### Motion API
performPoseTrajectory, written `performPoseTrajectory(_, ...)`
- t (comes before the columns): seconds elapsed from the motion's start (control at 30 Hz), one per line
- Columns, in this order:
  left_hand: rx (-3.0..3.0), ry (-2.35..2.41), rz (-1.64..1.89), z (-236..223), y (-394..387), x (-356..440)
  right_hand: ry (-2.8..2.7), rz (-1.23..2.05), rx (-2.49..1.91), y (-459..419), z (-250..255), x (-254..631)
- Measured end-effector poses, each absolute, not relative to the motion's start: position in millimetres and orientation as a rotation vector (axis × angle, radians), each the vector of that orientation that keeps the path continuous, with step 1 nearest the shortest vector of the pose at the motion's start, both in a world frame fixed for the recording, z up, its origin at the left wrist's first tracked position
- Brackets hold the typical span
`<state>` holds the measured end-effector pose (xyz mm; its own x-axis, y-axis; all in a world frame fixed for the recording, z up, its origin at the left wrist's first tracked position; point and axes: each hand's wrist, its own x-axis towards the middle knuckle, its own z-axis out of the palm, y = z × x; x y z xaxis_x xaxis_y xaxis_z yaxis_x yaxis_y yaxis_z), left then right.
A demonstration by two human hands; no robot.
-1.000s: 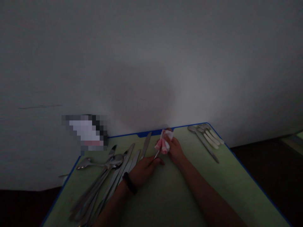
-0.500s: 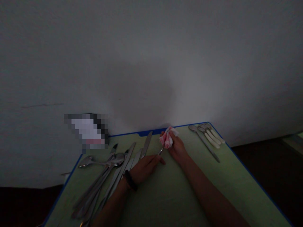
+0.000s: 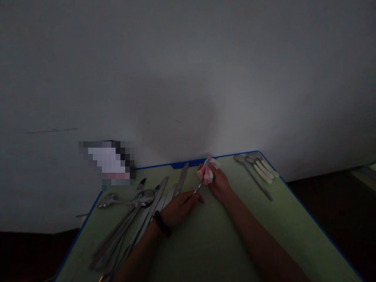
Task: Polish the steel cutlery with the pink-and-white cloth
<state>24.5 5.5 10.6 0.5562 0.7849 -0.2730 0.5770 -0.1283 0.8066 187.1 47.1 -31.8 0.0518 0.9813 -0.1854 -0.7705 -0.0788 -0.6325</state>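
My left hand (image 3: pixel 179 207), with a dark band at the wrist, is closed around the handle of a shiny metal piece of cutlery (image 3: pixel 198 188). Its far end disappears into a crumpled pink-and-white cloth (image 3: pixel 206 173), so its kind is hidden. Fingers of my right hand (image 3: pixel 220 183) are wrapped round that cloth, pressing it about the cutlery above the table. Several table knives (image 3: pixel 182 178) lie just left of and beneath my left hand. Beside them is a pile of metal spoons (image 3: pixel 146 197) and other cutlery, partly covered by my left forearm.
On the right of the pale green, blue-edged table (image 3: pixel 235 239) lie a long-handled spoon (image 3: pixel 254 178) and several forks with cream handles (image 3: pixel 262 172). A blurred-out dark and white object (image 3: pixel 108 160) stands at the back left. A grey wall (image 3: pixel 188 78) rises behind the table.
My left hand and the cutlery have shifted very slightly to the left. Both hands keep their hold, and the laid-out cutlery stays where it was.
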Motion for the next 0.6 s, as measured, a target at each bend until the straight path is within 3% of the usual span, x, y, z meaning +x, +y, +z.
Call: performPoseTrajectory(0.6,1.792,1.038,0.307,3.2,7.2,21.4,-0.206,1.583,-0.491,51.4,-32.1,192.2)
